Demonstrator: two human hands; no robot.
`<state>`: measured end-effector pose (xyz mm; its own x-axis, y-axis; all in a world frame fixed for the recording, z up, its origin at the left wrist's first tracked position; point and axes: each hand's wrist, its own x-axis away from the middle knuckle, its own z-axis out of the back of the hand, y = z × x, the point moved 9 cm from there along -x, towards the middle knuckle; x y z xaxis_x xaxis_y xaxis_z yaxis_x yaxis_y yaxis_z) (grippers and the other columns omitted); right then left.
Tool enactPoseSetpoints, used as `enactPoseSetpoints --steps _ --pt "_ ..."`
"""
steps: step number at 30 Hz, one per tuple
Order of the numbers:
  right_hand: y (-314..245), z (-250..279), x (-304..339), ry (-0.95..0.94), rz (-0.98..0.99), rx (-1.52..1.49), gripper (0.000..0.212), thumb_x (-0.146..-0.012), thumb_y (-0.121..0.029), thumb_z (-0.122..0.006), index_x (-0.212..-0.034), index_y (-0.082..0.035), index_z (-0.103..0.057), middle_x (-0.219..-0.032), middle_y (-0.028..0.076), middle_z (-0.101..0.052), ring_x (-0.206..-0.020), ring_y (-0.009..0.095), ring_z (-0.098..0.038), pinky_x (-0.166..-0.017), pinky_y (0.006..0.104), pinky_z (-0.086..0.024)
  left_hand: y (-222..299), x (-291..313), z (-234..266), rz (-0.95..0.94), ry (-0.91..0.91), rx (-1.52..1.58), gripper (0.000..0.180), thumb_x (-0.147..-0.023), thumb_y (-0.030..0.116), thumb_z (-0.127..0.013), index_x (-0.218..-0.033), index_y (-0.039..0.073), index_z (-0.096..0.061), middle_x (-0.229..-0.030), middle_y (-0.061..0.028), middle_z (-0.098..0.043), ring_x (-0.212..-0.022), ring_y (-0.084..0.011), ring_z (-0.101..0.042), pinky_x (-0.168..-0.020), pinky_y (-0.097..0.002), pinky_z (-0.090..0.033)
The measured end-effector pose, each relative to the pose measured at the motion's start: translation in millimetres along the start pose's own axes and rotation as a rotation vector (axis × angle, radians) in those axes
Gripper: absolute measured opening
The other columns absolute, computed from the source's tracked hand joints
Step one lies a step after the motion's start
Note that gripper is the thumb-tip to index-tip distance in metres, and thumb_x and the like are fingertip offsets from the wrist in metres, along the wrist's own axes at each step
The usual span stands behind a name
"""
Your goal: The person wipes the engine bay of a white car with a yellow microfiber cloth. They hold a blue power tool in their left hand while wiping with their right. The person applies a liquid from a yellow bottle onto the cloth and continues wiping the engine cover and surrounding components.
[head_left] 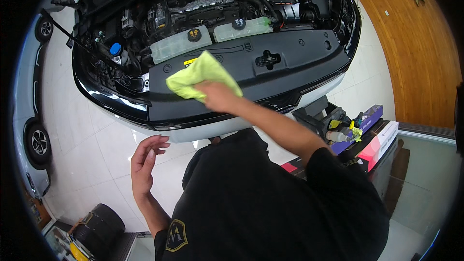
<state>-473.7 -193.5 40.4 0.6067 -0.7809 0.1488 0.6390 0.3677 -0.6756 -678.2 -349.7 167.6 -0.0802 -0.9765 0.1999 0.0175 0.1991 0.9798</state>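
My right hand [216,95] grips a yellow-green cloth [205,73] and presses it on the black plastic cover [290,58] along the front of a car's open engine bay. The cloth's upper corner spreads loose over the cover, close to a small yellow label. My left hand [148,157] hangs in the air before the bumper, fingers loosely bent and apart, holding nothing. Just behind the cover sit two translucent reservoirs [179,44] with dark caps.
A thin prop rod [72,36] slants across the left of the bay, near a blue cap [115,49]. At right, a dark caddy [321,116] with bottles stands beside long boxes [382,142]. Another car [31,101] is at far left, a black drum [99,229] at lower left.
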Motion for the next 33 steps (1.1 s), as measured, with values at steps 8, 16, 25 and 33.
enactPoseSetpoints --steps 8,16,25,33 --pt "68.4 67.0 83.9 0.201 -0.062 0.220 0.035 -0.085 -0.013 -0.072 -0.119 -0.004 -0.067 -0.119 0.023 -0.068 -0.111 0.044 -0.064 -0.096 0.0515 -0.051 -14.1 55.7 59.0 0.033 0.244 0.057 0.042 -0.104 0.025 -0.054 -0.136 -0.001 -0.056 -0.128 -0.0184 -0.067 -0.112 -0.0268 -0.066 -0.097 -0.0385 -0.050" --pt "-122.3 -71.3 -38.8 -0.109 0.571 0.132 0.047 -0.076 -0.010 -0.072 -0.123 -0.010 -0.070 -0.161 0.019 -0.035 -0.149 0.041 -0.029 -0.121 0.0533 -0.026 -22.6 50.7 46.6 0.037 0.259 0.121 0.040 -0.103 0.020 -0.052 -0.136 -0.002 -0.056 -0.130 -0.0177 -0.067 -0.115 -0.0257 -0.065 -0.098 -0.0371 -0.048" --pt "-17.7 1.1 37.3 -0.502 0.556 0.374 0.085 -0.075 0.000 -0.070 -0.154 -0.012 -0.041 -0.163 0.006 -0.038 -0.153 0.031 -0.030 -0.128 0.0515 -0.021 -37.3 89.2 81.2 0.016 0.374 0.153 0.040 -0.102 0.021 -0.053 -0.135 -0.001 -0.058 -0.127 -0.0170 -0.069 -0.114 -0.0244 -0.065 -0.099 -0.0369 -0.048" --pt "-130.7 -76.3 -33.4 -0.424 0.874 0.349 0.052 -0.086 -0.011 -0.067 -0.137 -0.008 -0.056 -0.160 0.008 -0.041 -0.152 0.033 -0.030 -0.128 0.0551 -0.018 -32.5 94.5 85.9 -0.009 0.434 0.155 0.041 -0.102 0.023 -0.054 -0.135 -0.001 -0.058 -0.126 -0.0177 -0.069 -0.113 -0.0256 -0.066 -0.098 -0.0374 -0.049"
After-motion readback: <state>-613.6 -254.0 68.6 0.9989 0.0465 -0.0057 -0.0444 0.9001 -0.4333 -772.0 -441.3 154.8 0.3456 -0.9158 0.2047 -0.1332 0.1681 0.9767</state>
